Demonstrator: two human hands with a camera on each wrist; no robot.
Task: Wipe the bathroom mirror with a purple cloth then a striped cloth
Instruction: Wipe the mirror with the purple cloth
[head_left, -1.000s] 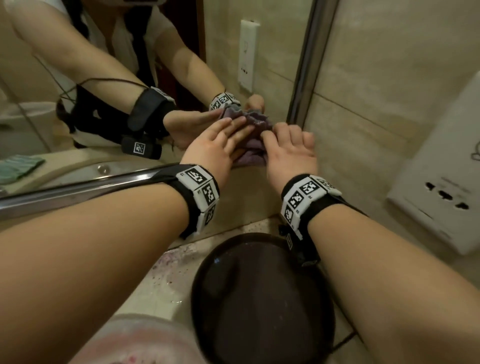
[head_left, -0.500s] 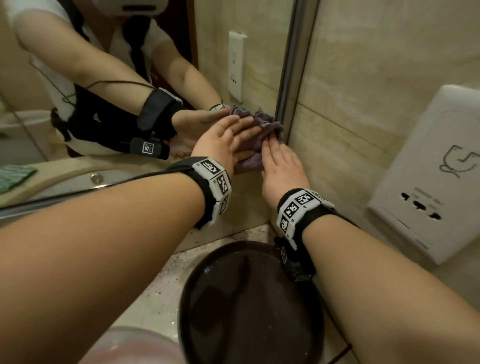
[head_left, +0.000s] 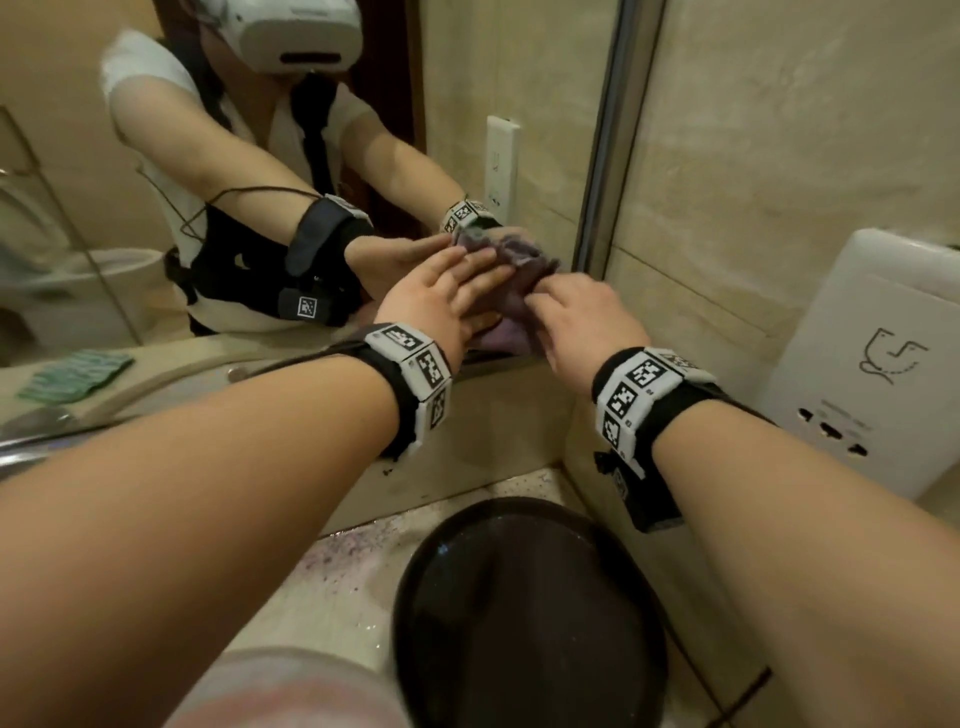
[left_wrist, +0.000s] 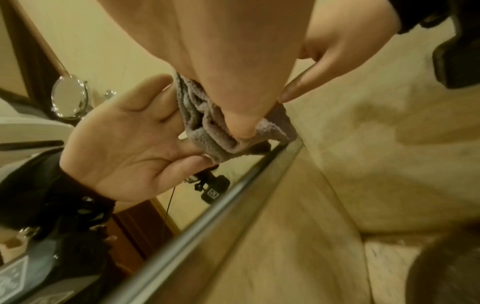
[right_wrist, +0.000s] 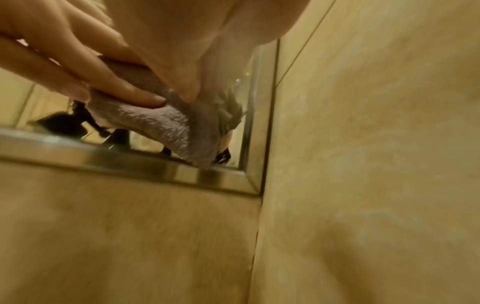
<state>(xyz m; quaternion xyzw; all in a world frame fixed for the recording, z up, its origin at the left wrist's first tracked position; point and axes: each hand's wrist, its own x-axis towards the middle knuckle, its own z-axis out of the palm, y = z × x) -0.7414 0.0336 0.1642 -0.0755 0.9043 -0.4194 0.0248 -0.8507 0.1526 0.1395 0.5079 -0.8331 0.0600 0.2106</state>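
Note:
The purple cloth (head_left: 524, 265) is bunched against the bathroom mirror (head_left: 467, 104) at its lower right corner, just above the metal frame (right_wrist: 155, 166). My left hand (head_left: 467, 280) lies on the cloth with straight fingers and presses it to the glass. To its right, my right hand (head_left: 550, 301) has curled fingers and pinches the cloth's (right_wrist: 166, 127) right edge with its thumb. In the left wrist view the cloth (left_wrist: 221, 127) sits between my fingers and their reflection. A green striped cloth (head_left: 72, 376) shows only as a reflection, lying on the counter at far left.
A tiled wall (head_left: 779, 130) meets the mirror's right edge. On it hangs a white dispenser (head_left: 878, 364). Below my wrists sits a round black basin (head_left: 524, 613) on a speckled counter (head_left: 337, 566). A pale pink rounded object (head_left: 280, 691) is at the bottom edge.
My right hand, flat on the cloth earlier, now has its fingers curled and pinches it. The left hand stays flat on the cloth. The head view has tilted up.

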